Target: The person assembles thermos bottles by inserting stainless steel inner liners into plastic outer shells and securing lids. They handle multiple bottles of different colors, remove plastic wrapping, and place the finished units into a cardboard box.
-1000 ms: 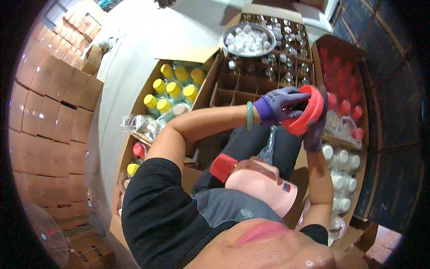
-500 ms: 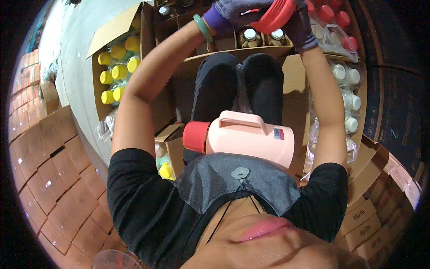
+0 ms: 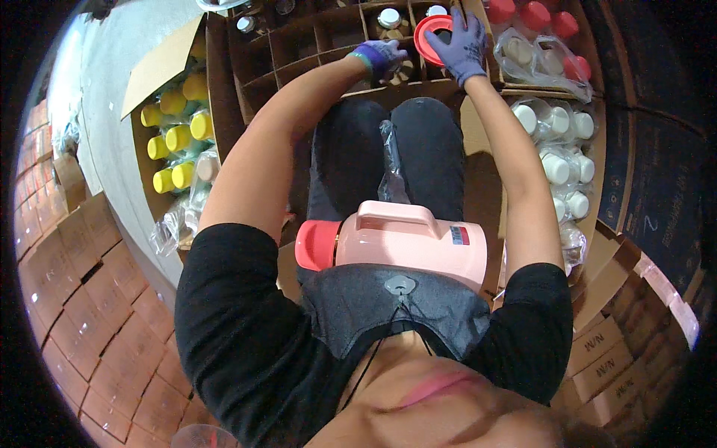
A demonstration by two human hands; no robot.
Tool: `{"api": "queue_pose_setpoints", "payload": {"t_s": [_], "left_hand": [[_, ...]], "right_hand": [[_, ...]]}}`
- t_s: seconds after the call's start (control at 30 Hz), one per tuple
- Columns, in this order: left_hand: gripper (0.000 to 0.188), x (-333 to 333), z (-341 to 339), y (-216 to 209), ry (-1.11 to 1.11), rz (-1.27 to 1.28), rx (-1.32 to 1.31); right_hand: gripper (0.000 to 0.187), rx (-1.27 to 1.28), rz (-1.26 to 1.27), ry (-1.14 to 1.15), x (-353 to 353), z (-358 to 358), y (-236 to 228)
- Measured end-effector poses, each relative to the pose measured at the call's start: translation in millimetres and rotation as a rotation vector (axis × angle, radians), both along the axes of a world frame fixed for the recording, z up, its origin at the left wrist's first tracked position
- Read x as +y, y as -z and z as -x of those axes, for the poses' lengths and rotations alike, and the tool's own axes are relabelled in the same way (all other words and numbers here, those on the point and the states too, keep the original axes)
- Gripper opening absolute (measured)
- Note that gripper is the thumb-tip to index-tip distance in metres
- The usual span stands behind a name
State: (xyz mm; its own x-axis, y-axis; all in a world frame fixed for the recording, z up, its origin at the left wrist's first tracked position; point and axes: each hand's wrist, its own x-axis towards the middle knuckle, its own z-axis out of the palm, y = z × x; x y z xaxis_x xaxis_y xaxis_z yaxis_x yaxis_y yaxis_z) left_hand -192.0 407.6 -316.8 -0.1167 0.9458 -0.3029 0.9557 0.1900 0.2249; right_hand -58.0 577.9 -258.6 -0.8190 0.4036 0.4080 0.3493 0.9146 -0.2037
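Both my hands wear grey-purple gloves over a partitioned carton (image 3: 327,69) beyond my knees. My right hand (image 3: 464,48) grips the right side of a round red plastic piece (image 3: 423,46) with a wide rim and a dark middle. Its lower part is hidden, so I cannot tell its kind. My left hand (image 3: 381,58) is at the front row, fingers bent together beside a bottle (image 3: 404,72); what they hold, if anything, is hidden. Behind them stands a white-capped bottle (image 3: 389,21). Across my lap lies a pink vacuum flask (image 3: 411,246) with a red cup lid.
Yellow-capped bottles (image 3: 178,138) fill an open carton on the left. On the right stand white-capped bottles (image 3: 556,168) and red-capped bottles (image 3: 534,15), partly under clear plastic. Stacked cartons (image 3: 89,299) rise at far left, dark boxes (image 3: 657,179) at far right.
My hands, together on the red piece before, have parted. The right has lowered it to the carton; the left has let go and moved down to the front row. My view has shifted slightly.
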Motion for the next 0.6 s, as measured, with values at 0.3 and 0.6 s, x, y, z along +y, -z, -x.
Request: {"api": "queue_pose_setpoints", "payload": {"t_s": [0.3,0.6], "left_hand": [[0.043,-189.3,29.8,-123.4,-0.749,-0.792,-0.292],[0.024,-285.8,-62.6,-171.1,-0.804,-0.867,0.127]], "right_hand": [[0.068,0.19,0.364,-0.254,-19.8,-119.8,-59.3],[0.072,-0.174,1.302,-0.55,-112.3,-129.4,-198.9]]}}
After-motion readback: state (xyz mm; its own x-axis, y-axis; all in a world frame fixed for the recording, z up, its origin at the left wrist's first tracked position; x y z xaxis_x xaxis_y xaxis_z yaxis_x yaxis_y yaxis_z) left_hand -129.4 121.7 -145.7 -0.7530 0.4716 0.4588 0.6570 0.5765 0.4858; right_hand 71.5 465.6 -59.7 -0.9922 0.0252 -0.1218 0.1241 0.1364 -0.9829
